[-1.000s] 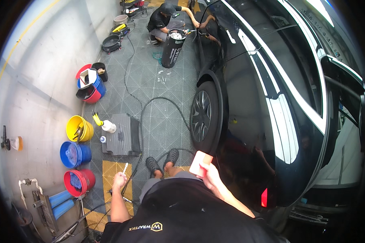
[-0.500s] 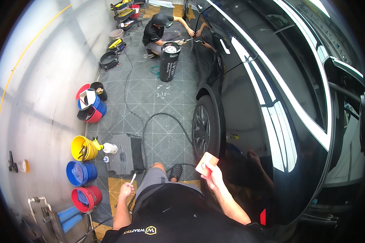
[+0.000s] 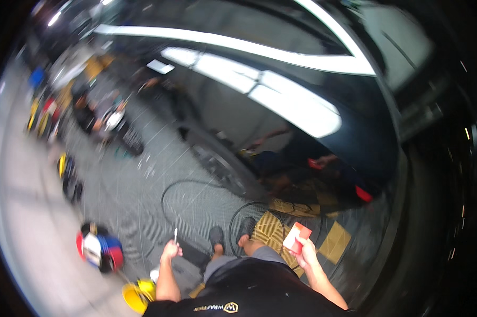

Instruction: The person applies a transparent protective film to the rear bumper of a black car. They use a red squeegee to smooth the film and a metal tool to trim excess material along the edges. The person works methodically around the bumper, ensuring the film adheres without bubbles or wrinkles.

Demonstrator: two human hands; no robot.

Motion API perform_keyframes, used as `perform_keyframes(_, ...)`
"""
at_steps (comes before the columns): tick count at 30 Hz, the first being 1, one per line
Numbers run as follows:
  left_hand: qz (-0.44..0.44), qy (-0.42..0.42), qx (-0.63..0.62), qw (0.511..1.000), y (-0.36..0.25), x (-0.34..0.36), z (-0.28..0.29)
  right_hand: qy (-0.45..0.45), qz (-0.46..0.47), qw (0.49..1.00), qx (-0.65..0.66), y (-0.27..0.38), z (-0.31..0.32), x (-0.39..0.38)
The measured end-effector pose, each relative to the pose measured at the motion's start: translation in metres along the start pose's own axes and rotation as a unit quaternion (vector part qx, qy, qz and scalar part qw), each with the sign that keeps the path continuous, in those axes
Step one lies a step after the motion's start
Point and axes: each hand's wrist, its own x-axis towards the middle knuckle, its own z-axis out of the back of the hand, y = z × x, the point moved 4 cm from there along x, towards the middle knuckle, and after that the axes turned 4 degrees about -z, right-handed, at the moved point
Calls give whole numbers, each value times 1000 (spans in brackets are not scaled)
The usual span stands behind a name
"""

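My left hand (image 3: 171, 250) is closed round a thin white stick-like tool (image 3: 175, 234), its tip pointing up; its exact kind does not show. In my right hand (image 3: 306, 255) I grip a flat orange-pink squeegee card (image 3: 296, 237) by its lower edge, thumb across its face. Both hands are held out in front of my body, apart from each other. Beyond them stands a glossy black car (image 3: 291, 153), its side mirroring the lights and my figure. Neither hand touches the car.
A co-worker (image 3: 84, 112) crouches far left by a black bin (image 3: 130, 138). Buckets (image 3: 102, 253) and a yellow bucket (image 3: 134, 299) line the left wall. A grey step platform (image 3: 193, 252) lies beside my feet. A dark hose (image 3: 163, 199) loops over the floor.
My view has swung to the right, so the car's side now stretches across the front and the picture is blurred. Both hands keep their holds.
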Motion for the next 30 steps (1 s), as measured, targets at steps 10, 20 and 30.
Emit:
perform_keyframes(10,-173,122,401,891,-158,13,-160,-142,65,950,269,-76,95,-72)
perform_keyframes(20,-297,363,637,612,-163,-67,-435,-244,101,887,380,-123,317,-82)
perform_keyframes(30,-301,384,528,695,-237,-239,-668,-180,218,874,397,38,477,-55)
